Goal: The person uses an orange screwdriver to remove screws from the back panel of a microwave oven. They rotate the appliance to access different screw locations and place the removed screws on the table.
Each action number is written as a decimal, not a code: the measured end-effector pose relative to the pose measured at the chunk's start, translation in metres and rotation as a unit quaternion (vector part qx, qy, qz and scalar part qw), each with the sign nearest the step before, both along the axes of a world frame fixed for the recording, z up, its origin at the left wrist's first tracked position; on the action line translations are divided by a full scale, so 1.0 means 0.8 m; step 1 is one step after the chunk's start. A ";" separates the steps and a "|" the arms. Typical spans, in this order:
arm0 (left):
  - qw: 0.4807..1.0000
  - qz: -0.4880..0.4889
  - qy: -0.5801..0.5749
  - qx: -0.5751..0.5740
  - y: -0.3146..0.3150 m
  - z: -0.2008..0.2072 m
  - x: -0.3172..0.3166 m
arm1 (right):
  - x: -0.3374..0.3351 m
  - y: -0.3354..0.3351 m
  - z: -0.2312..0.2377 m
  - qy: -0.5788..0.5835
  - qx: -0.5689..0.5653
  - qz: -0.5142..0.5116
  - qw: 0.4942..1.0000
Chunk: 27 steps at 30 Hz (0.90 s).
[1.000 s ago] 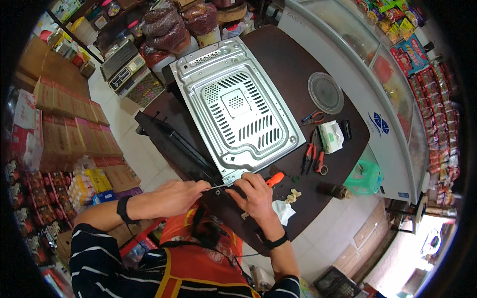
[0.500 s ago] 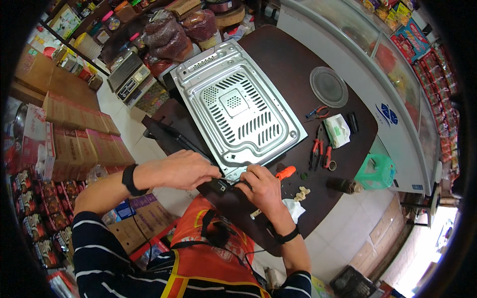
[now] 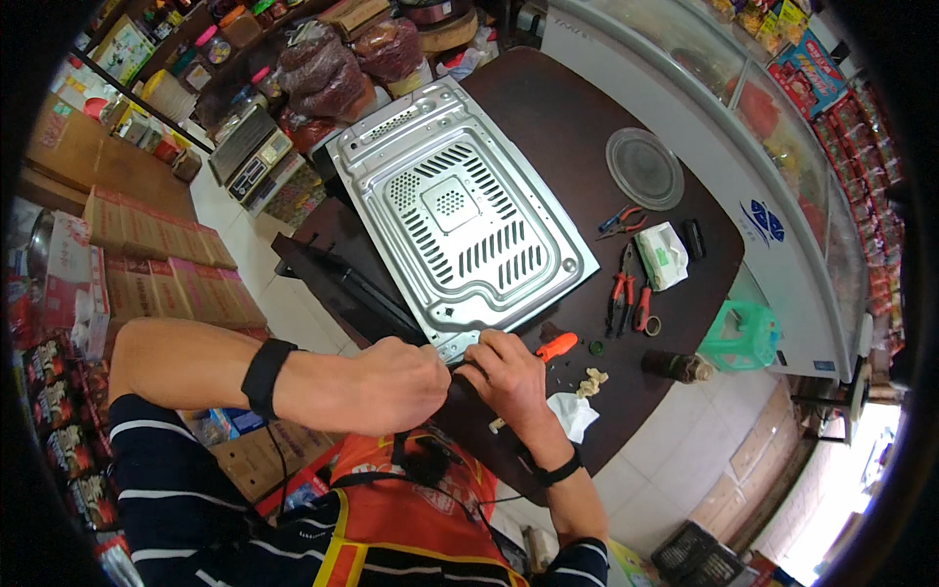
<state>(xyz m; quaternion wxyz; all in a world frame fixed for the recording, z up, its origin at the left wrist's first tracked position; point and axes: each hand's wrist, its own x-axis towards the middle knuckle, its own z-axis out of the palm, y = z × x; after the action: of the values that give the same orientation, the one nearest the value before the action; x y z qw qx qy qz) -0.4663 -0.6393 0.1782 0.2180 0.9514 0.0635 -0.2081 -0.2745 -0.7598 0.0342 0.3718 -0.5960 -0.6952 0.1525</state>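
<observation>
**Hands at the near edge of the metal panel**

The panel [image 3: 460,210] is a large sheet of pressed grey metal with slotted vents around a raised square centre. It lies flat on the dark round table [image 3: 548,108], tilted diagonally in your view, with its near corner pointing at your hands.

Your left hand [image 3: 396,383] is closed into a loose fist just at that near corner, knuckles up. What it grips is hidden under the fingers; you cannot tell whether anything is clamped inside. A black band [image 3: 264,377] sits on that wrist.

Your right hand [image 3: 511,377] lies beside the left, almost touching it, fingers curled down onto the table edge below the panel. The fingertips are pressed together on something small that cannot be made out. An orange handle [image 3: 558,345] lies just beyond this hand, touching or nearly touching the fingers.

Further out on your right:
- a white rag [image 3: 572,413] near the wrist, with pale scraps [image 3: 592,380] beside it;
- red-handled pliers [image 3: 626,293] and a second pair [image 3: 619,221], well apart from the hands;
- a white packet [image 3: 663,256] next to them;
- a round glass plate [image 3: 644,168] at the far side;
- a green stool [image 3: 748,338] on the floor past the table.
</observation>
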 end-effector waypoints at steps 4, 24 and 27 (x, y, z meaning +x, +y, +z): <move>0.952 0.141 0.152 -0.225 0.022 -0.017 0.000 | 0.001 -0.001 0.002 0.012 0.014 0.005 1.000; 0.431 0.728 0.043 -0.532 -0.089 -0.013 0.007 | 0.010 0.001 0.000 0.019 0.034 0.036 0.999; 0.429 0.749 0.055 -0.502 -0.095 -0.013 0.016 | 0.009 0.000 0.000 0.030 0.023 0.036 0.999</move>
<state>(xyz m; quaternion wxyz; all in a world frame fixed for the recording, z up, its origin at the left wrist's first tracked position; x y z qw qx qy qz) -0.4537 -0.7154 0.1676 0.7239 0.2396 0.6469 -0.0100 -0.2673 -0.7600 0.0339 0.4009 -0.5569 -0.7078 0.1676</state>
